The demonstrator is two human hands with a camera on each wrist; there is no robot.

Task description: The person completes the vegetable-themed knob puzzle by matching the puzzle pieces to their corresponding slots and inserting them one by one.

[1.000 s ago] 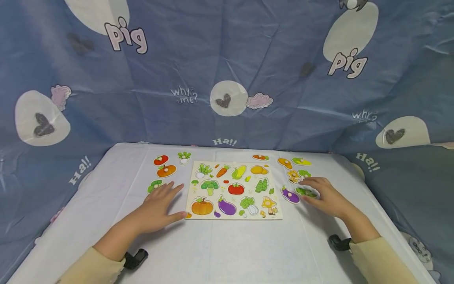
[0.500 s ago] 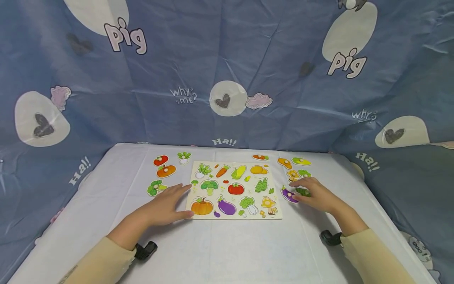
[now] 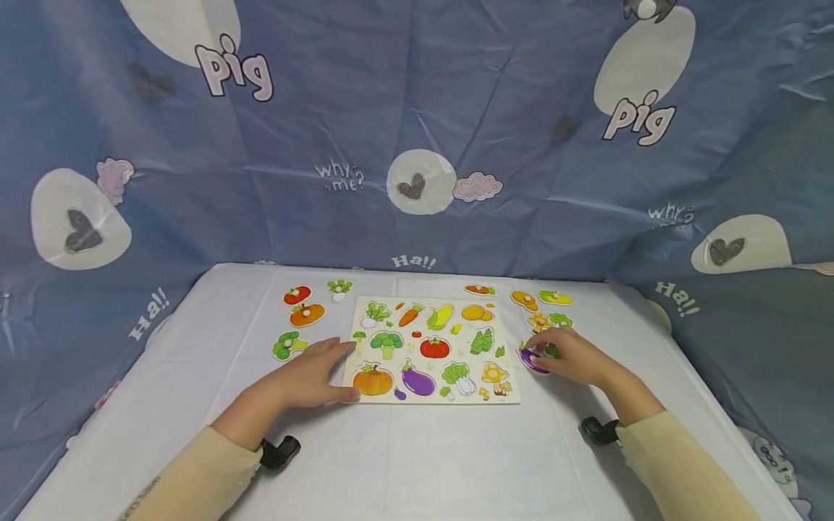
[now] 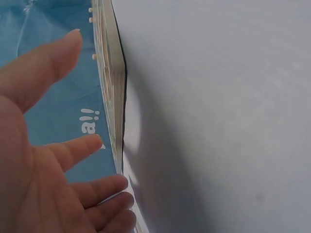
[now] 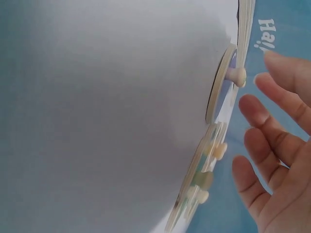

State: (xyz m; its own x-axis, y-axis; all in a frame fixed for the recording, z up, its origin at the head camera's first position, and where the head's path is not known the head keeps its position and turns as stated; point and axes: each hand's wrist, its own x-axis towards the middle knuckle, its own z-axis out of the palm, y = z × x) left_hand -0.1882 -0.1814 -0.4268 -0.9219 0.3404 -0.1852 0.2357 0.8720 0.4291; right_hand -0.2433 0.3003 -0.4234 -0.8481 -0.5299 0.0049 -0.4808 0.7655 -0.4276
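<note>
My left hand (image 3: 306,376) is at the left edge of the vegetable puzzle board (image 3: 430,399), thumb and fingers spread. The left wrist view shows those fingers close by the board's side (image 4: 116,92). On the right, my right hand (image 3: 573,356) hovers over the purple eggplant piece (image 3: 529,359), thumb and forefinger near its knob. A gap shows between these fingers and the wooden knob (image 5: 237,76) in the right wrist view; the eggplant piece (image 5: 218,94) lies flat on the table. A green piece (image 3: 552,352) is partly hidden under the right hand.
Tomato (image 3: 297,295), pumpkin (image 3: 300,315), radish (image 3: 339,295) and broccoli (image 3: 281,350) pieces lie left of the board. Carrot (image 3: 478,290), potato (image 3: 521,298), corn (image 3: 554,298), mushroom (image 3: 537,320) and leafy green (image 3: 562,319) pieces lie at the back right. A blue printed curtain (image 3: 417,87) hangs behind.
My left hand has moved right, from beside the broccoli piece to the board's left edge. My right hand has moved left, from over the green piece to the eggplant piece.
</note>
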